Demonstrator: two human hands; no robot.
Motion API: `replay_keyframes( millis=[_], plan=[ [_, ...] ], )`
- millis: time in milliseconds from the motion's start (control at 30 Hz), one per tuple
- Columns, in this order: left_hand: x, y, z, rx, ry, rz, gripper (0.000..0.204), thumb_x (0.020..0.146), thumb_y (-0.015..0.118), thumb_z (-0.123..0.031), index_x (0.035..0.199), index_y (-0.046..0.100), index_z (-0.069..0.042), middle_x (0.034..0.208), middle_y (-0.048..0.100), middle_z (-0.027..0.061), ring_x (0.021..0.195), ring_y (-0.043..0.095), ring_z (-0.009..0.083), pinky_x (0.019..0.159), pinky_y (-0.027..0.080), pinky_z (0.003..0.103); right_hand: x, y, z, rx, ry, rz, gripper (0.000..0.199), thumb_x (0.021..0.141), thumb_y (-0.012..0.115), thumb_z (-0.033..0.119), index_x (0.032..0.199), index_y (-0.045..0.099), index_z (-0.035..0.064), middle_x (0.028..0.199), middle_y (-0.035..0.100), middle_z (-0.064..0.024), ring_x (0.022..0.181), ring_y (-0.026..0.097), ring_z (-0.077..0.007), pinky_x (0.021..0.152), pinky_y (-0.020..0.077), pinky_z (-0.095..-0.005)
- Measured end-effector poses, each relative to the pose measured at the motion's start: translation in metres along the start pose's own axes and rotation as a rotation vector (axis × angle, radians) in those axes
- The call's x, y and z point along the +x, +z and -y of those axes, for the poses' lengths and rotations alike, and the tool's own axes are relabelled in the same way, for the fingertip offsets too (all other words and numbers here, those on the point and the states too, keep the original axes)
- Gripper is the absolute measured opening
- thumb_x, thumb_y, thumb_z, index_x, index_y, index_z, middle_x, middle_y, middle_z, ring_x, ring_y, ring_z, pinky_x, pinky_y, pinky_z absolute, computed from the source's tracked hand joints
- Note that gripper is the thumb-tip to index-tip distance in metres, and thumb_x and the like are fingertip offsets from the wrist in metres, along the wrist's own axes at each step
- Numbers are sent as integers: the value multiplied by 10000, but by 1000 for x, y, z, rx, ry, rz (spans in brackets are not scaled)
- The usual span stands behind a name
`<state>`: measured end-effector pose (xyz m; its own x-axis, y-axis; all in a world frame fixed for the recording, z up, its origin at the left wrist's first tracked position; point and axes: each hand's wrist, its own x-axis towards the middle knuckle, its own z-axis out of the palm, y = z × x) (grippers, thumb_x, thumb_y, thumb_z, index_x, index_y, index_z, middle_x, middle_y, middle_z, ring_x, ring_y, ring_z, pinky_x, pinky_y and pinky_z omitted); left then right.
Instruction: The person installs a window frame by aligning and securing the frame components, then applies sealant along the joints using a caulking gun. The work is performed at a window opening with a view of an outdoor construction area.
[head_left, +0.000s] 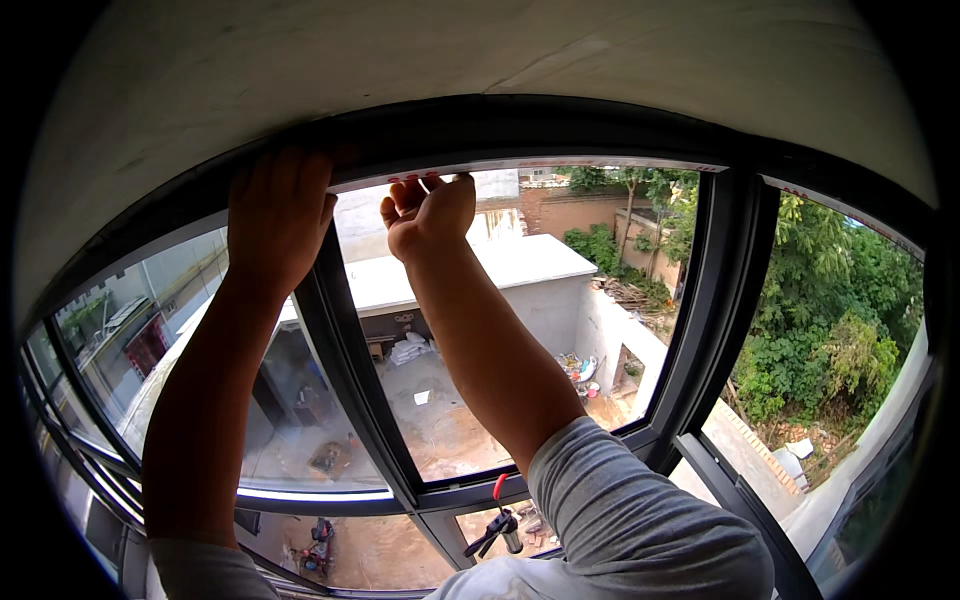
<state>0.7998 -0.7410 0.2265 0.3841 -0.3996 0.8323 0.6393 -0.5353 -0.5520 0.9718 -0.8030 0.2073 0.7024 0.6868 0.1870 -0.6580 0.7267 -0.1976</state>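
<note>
Both my arms reach up to the dark top rail (540, 125) of a black-framed window. My left hand (280, 215) lies against this rail above an upright bar (345, 370), its fingers stretched upward and side by side. To its right, my right hand (432, 215) is raised to a pale strip with red print (600, 162) along the rail's underside. The fingers of this hand are curled in; whatever they grip is too small or hidden to make out. Glass panes fill the frame on both sides of the upright bar.
A black hand tool with a grey cylinder (512, 538) and a red hook (499, 487) hangs low near my right sleeve. A thick upright post (728, 290) stands to the right. The bare ceiling (400, 60) curves close overhead. Outside lie a yard, a white-roofed building (520, 262) and trees (830, 330).
</note>
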Motion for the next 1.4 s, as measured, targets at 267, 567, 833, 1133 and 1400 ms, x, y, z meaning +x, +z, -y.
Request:
replay_keyframes(
  millis=[267, 567, 833, 1133, 1400],
  plan=[
    [12, 8, -3, 14, 40, 47, 354, 792, 857, -84, 1029, 594, -78, 981, 611, 120, 902, 641, 294, 828, 548, 428, -42, -41, 162, -388, -544, 220, 542, 1027, 610, 580, 1073, 607, 40, 918, 678, -121, 852, 737, -272, 824, 618, -457],
    [-14, -5, -17, -129, -114, 230, 429, 767, 820, 0, 1149, 625, -9, 1123, 652, 196, 1021, 681, 365, 923, 566, 442, -35, -55, 202, -595, -379, 273, 371, 1022, 643, 386, 1033, 651, 15, 857, 716, -151, 749, 753, -249, 673, 663, -389],
    [-19, -15, -17, 42, -56, 273, 473, 778, 860, -45, 1172, 599, -30, 1077, 645, 181, 1006, 697, 303, 897, 585, 410, -43, -50, 197, -557, -334, 242, 368, 1010, 644, 379, 1022, 650, 11, 824, 703, -149, 721, 733, -255, 692, 647, -425],
    [-14, -30, -17, 75, -126, 282, 381, 772, 833, -49, 1104, 647, -34, 1037, 684, 178, 944, 745, 294, 909, 615, 418, -49, -51, 209, -615, -277, 324, 406, 1051, 590, 376, 1115, 613, -24, 882, 725, -179, 780, 762, -259, 694, 676, -372],
    [-21, -31, -10, -14, -125, 298, 319, 782, 795, -71, 1060, 646, -28, 1015, 669, 192, 885, 715, 314, 843, 602, 410, -61, -49, 208, -647, -284, 310, 385, 1063, 550, 366, 1036, 655, -4, 824, 738, -139, 759, 762, -212, 688, 671, -346]
  ],
)
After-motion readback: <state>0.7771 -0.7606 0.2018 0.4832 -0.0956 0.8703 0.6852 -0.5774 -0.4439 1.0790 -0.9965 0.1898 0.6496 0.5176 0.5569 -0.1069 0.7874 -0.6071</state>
